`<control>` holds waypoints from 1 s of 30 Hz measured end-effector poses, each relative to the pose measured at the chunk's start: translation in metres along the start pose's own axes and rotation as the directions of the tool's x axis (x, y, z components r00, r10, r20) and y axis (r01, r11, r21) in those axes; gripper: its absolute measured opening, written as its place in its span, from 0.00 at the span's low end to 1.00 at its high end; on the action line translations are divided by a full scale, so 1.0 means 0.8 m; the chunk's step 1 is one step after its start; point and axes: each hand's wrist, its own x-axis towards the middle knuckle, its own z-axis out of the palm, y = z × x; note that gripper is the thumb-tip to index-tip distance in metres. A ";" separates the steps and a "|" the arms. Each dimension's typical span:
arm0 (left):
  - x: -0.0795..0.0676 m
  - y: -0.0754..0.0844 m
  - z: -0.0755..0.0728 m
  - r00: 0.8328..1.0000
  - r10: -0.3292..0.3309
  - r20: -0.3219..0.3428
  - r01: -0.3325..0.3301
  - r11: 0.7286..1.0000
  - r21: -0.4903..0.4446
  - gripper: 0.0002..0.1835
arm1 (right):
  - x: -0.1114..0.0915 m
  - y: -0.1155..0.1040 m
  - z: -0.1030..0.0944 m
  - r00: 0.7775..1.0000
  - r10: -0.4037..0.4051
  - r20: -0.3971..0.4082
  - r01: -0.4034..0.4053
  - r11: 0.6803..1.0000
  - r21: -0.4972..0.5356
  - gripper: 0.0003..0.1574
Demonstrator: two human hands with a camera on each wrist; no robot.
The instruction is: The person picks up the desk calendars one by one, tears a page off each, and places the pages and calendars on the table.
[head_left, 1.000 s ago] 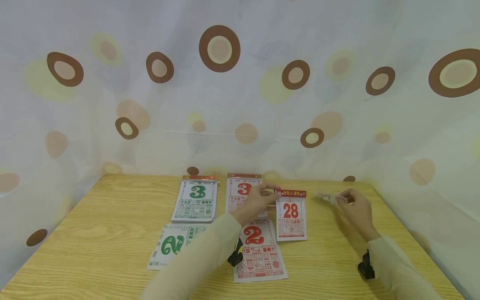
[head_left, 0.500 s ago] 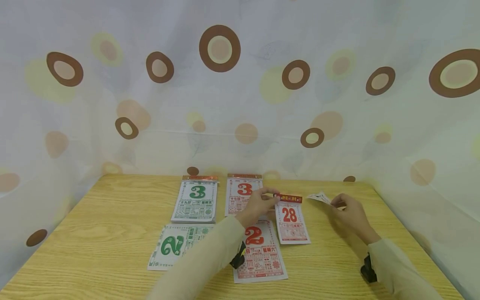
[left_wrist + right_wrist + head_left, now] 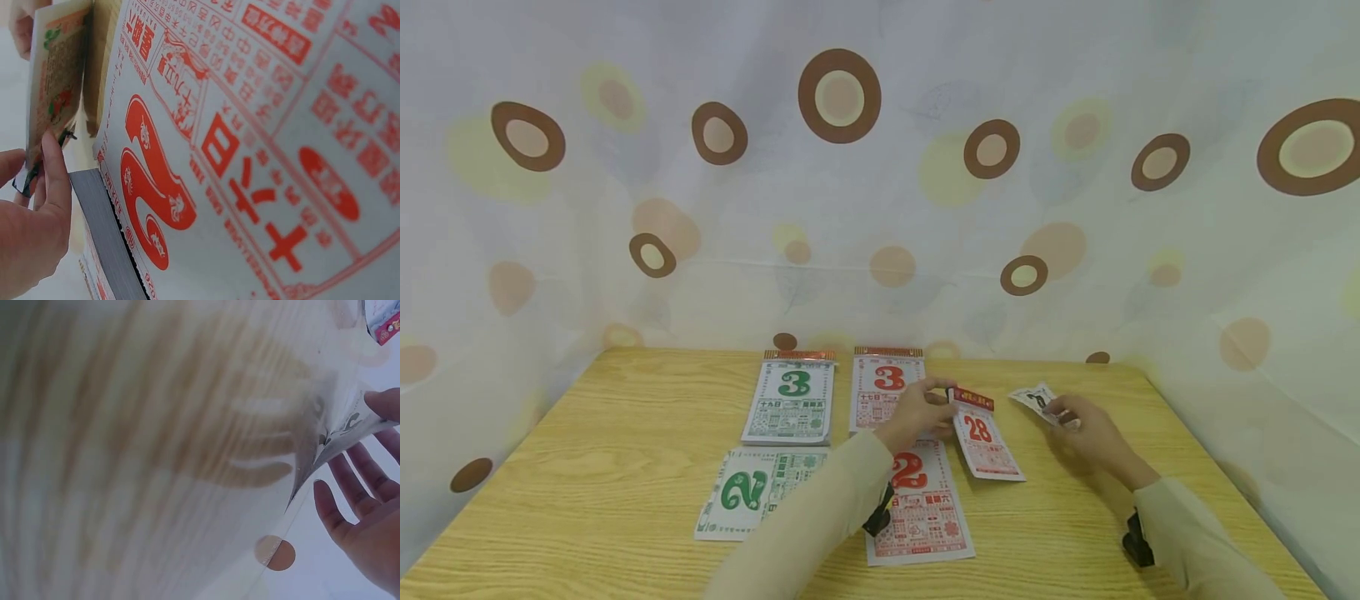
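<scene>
Toward the right of the table, my left hand (image 3: pixel 913 417) pinches a small tear-off calendar (image 3: pixel 983 446) by the left end of its red header. A red 28 shows on its front page, and its lower end slants to the right. In the left wrist view, the thumb and fingers of my left hand (image 3: pixel 40 231) grip the edge of that calendar (image 3: pixel 59 69), whose back faces the camera. Right of it, my right hand (image 3: pixel 1093 433) pinches a small loose page (image 3: pixel 1030 396) with black print. The right wrist view shows this page (image 3: pixel 344 434) bent between thumb and fingers.
Two larger tear-off calendars, one with a green 3 (image 3: pixel 790 404) and one with a red 3 (image 3: pixel 880 371), lie at the back. In front lie a loose green 2 page (image 3: pixel 741 493) and a red 2 page (image 3: pixel 921 529). A patterned curtain (image 3: pixel 760 208) stands behind the wooden table (image 3: pixel 587 467).
The small calendar has tilted, its header shifting left and slightly down while its lower end swung right. My right hand has moved left and a little down with the loose page, whose print now shows.
</scene>
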 end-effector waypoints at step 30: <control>-0.011 -0.002 0.010 0.998 0.055 -0.007 -0.049 0.938 0.343 0.38 | 0.001 -0.007 0.012 0.992 -0.041 0.120 0.059 0.987 -0.152 0.17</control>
